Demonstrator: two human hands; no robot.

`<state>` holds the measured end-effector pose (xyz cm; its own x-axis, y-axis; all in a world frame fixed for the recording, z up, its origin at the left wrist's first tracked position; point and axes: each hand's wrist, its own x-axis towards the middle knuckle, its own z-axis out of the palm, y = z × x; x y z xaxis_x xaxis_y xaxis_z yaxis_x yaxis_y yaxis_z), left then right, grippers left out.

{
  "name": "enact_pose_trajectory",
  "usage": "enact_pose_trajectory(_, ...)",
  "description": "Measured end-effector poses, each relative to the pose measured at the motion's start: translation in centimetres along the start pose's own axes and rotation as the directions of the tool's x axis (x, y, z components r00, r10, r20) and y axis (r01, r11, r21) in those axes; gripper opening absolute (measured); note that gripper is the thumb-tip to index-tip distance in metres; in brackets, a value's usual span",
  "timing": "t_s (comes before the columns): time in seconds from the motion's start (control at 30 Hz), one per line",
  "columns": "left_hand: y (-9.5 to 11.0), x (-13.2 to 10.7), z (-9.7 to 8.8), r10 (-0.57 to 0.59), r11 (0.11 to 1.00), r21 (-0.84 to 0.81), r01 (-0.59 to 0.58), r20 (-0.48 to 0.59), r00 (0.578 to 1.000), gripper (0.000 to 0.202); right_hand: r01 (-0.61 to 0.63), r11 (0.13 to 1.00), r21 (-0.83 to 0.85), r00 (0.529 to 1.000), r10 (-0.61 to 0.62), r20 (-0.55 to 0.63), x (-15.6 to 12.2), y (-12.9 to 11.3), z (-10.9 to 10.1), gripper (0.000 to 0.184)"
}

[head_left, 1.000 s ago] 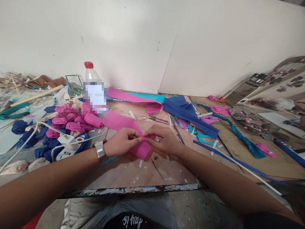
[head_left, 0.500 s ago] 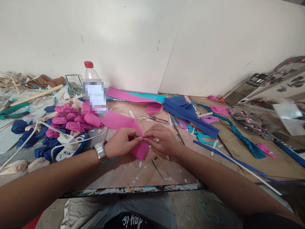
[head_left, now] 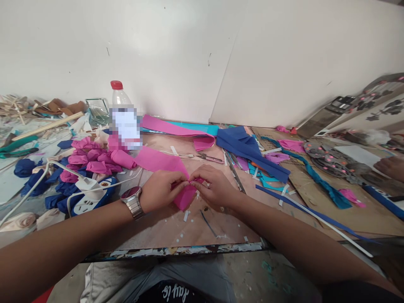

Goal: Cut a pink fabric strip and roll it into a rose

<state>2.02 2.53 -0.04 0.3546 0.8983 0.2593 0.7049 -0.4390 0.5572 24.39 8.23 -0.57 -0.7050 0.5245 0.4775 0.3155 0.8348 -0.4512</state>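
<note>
A long pink strip [head_left: 158, 160] of foam or paper runs across the worktable from the bottle toward me. Its near end [head_left: 186, 197] is bunched between both hands. My left hand [head_left: 159, 189], with a metal watch on the wrist, pinches that end from the left. Facing it from the right, my right hand [head_left: 214, 187] also has its fingertips closed on the pink material. The two sets of fingertips meet at the fold.
A pile of rolled pink pieces [head_left: 91, 158] and blue ones [head_left: 31, 172] lies at left beside a white-blue power strip [head_left: 90, 195]. Behind stands a red-capped plastic bottle [head_left: 124, 115]. Scissors [head_left: 208, 158], blue sheets [head_left: 246, 147] and teal scraps lie at right. Another person's hand [head_left: 391, 166] shows at far right.
The loose pink end has been gathered tighter and shorter between my fingers. My left wrist has turned so the watch face shows. The other person's hand has come into view at far right.
</note>
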Motion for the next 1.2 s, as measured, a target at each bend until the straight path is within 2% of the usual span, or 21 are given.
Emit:
enact_pose_trajectory(0.33, -0.59, -0.24, 0.41, 0.085, 0.986, 0.137, -0.093, 0.06, 0.995, 0.028, -0.073, 0.992, 0.105, 0.995, 0.066, 0.071, 0.14, -0.58, -0.25, 0.006)
enact_pose_trajectory(0.5, -0.67, -0.22, 0.49, 0.093, 0.972, 0.212, -0.104, 0.061, 0.994, 0.029, -0.101, 0.992, 0.079, 0.993, 0.096, 0.067, 0.1, -0.56, -0.2, 0.003)
enact_pose_trajectory(0.63, -0.81, -0.24, 0.68, 0.136, 0.957, 0.249, -0.147, 0.063, 0.989, 0.029, -0.07, 0.994, 0.081, 0.994, 0.063, 0.089, 0.17, -0.72, -0.17, 0.003)
enact_pose_trajectory(0.77, -0.93, -0.27, 0.79, 0.169, 0.942, 0.278, -0.189, 0.094, 0.981, 0.029, -0.105, 0.99, 0.092, 0.989, 0.094, 0.114, 0.18, -0.77, -0.02, 0.006)
enact_pose_trajectory(0.83, -0.86, -0.26, 0.75, 0.154, 0.954, 0.249, -0.17, 0.08, 0.985, 0.028, -0.142, 0.984, 0.107, 0.984, 0.129, 0.119, 0.14, -0.69, 0.05, 0.006)
enact_pose_trajectory(0.93, -0.58, -0.23, 0.61, 0.072, 0.985, 0.154, -0.077, 0.034, 0.997, 0.028, -0.192, 0.973, 0.129, 0.979, 0.179, 0.1, 0.09, -0.5, 0.04, 0.006)
enact_pose_trajectory(1.03, -0.35, -0.19, 0.53, 0.011, 0.993, 0.119, -0.016, 0.041, 0.999, 0.03, -0.184, 0.974, 0.132, 0.981, 0.174, 0.086, 0.09, -0.37, -0.08, 0.007)
enact_pose_trajectory(1.2, -0.47, -0.22, 0.68, 0.038, 0.982, 0.181, -0.056, 0.101, 0.994, 0.03, -0.131, 0.985, 0.115, 0.988, 0.12, 0.101, 0.17, -0.33, -0.04, 0.005)
